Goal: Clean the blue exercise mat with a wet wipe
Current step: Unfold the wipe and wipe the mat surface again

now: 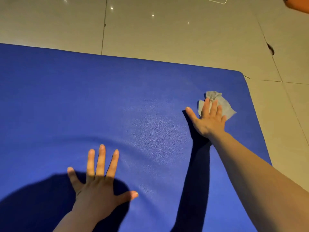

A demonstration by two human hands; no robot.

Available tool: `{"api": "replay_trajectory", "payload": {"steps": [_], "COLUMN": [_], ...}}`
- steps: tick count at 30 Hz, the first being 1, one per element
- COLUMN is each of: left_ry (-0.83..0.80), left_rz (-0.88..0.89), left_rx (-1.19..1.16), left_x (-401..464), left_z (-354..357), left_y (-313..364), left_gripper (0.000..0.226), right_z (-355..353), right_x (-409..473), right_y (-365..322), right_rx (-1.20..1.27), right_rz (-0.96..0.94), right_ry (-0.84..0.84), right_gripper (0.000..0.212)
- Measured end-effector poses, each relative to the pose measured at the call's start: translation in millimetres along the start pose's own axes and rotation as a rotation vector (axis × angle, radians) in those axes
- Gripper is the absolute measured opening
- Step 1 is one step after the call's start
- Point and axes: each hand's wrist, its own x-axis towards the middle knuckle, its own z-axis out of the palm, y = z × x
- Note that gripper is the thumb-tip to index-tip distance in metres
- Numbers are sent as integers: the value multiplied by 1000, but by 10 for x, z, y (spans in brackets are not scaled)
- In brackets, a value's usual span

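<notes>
**Soft mat, limp wipe: press flat, don't pinch**

Head view. Nearest the camera, at lower centre of the frame, the left hand (98, 186) lies flat on the mat (83, 97), fingers straight and spread wide, holding nothing. A shallow ripple arcs across the blue surface just above its fingertips, so the mat looks soft and pliable, likely to creep or bunch under a sideways push; this braced palm seems to be what keeps it from sliding on the glossy tile floor (167, 30).

At right of centre, the right hand (210, 118) reaches out on a long bare arm, fingers straight and close together, pressing a crumpled grey wipe (222, 104) against the mat near its rounded upper-right corner. The wipe shows beyond and beside the fingertips; it is not gripped, only pinned under the flat fingers. It looks thin, light and limp, so it would probably roll or slip out from under the hand unless pressure stays even across the fingers.

The mat fills the left and middle of the frame, its far edge running from upper left down toward the right corner, with floor beyond. Its surface has a fine leathery grain, which I judge gives the wipe some drag. An orange object (299, 4) sits at the upper-right corner of the frame, too cropped to identify.
</notes>
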Motion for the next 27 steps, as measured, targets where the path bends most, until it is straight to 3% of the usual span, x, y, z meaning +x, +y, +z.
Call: {"api": "replay_trajectory", "payload": {"steps": [2, 6, 10, 12, 17, 20, 22, 27], "left_ry": [-21, -52, -196, -227, -174, -132, -178, -246], "left_rz": [-22, -129, -222, -213, -182, -145, -73, 113], "left_rx": [24, 123, 100, 97, 149, 217, 327, 557], "left_x": [-14, 40, -12, -37, -112, -188, -280, -647], "left_z": [0, -185, -279, -319, -338, -368, -475, -883], "left_y": [-7, 73, 149, 165, 224, 259, 283, 203], "left_gripper": [115, 136, 124, 118, 113, 108, 96, 66], "right_z": [99, 465, 715, 668, 412, 502, 692, 1347], "right_x": [-110, -601, -1050, -1062, -1066, -1234, -1452, -2323], "right_y": [-279, -691, -540, -191, 887, 899, 646, 115], "right_rx": [-13, -114, -225, -247, -111, -56, -94, -152], "right_rz": [-22, -372, -607, -541, -61, 55, -64, -728], "right_ry": [-26, -51, -83, -46, -68, -58, -57, -123], "right_gripper": [105, 105, 116, 114, 103, 106, 109, 104]}}
